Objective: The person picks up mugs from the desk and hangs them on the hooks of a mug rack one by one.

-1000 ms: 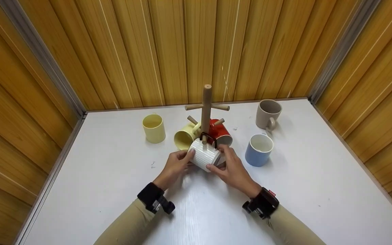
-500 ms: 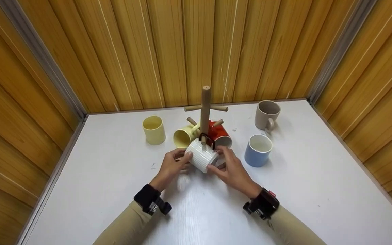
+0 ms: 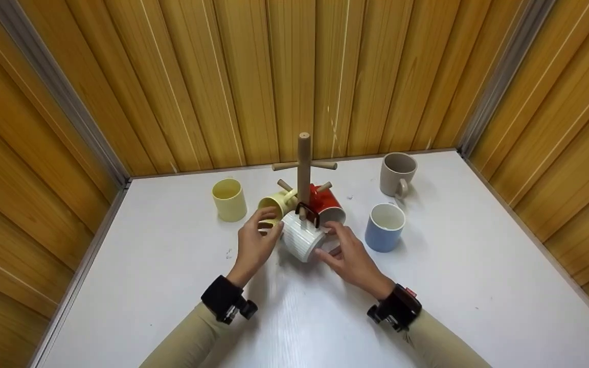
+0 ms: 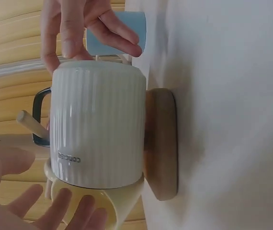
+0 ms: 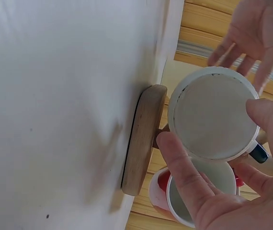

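Observation:
A white ribbed mug point(image 3: 299, 239) hangs tilted by its dark handle point(image 4: 39, 112) on a low front peg of the wooden mug tree point(image 3: 303, 174). Just left of the mug, my left hand point(image 3: 254, 244) has its fingers spread and holds nothing. At the mug's base, my right hand point(image 3: 353, 258) keeps its thumb and fingers spread around the edge, fingertips right at the rim. Behind the white mug, a pale yellow mug point(image 3: 286, 201) and a red mug point(image 3: 328, 198) hang on other low pegs. In the right wrist view the white mug's round bottom point(image 5: 215, 117) faces the camera.
Another yellow mug point(image 3: 231, 203) stands upright at the left. A blue mug point(image 3: 383, 235) and a taupe mug point(image 3: 395, 179) stand on the right. Two upper pegs of the tree are bare. Wood-patterned panels point(image 3: 253, 76) border the white table point(image 3: 161, 255).
My left hand has let go of the white mug and moved slightly left, its fingers spreading. The right hand's fingers have loosened at the mug's base. The mug stays on its peg.

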`<state>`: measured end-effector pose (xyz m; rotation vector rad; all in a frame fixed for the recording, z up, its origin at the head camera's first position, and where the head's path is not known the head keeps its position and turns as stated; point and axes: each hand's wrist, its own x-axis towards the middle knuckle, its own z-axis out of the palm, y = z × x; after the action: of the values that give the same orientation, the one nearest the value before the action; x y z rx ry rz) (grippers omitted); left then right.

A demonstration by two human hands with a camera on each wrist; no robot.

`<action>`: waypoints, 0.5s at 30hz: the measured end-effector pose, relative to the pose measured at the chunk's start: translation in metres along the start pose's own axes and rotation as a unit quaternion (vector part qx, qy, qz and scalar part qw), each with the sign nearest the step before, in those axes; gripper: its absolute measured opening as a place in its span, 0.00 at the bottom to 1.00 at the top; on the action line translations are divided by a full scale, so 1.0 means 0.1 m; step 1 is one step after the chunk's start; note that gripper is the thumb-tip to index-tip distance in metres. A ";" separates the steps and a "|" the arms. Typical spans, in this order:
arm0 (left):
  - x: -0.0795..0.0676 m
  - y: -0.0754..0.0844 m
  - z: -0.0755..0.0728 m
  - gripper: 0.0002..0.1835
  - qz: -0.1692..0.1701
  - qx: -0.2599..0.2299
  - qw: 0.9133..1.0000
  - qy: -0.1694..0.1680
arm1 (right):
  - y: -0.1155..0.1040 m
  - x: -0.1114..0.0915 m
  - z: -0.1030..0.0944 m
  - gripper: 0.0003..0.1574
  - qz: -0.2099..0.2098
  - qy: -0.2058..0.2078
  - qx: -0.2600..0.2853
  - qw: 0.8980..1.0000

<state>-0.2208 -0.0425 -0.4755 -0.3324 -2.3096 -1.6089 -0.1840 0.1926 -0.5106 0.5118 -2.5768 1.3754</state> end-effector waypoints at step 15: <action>0.21 0.35 0.21 0.35 0.120 0.069 0.990 -0.027 | 0.00 -0.02 -0.13 0.38 0.002 0.013 -0.010 1.000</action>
<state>-0.2298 -0.0110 -0.4443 -0.6018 -2.3045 -1.3334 -0.1826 0.2038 -0.5044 0.4822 -2.5692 1.3457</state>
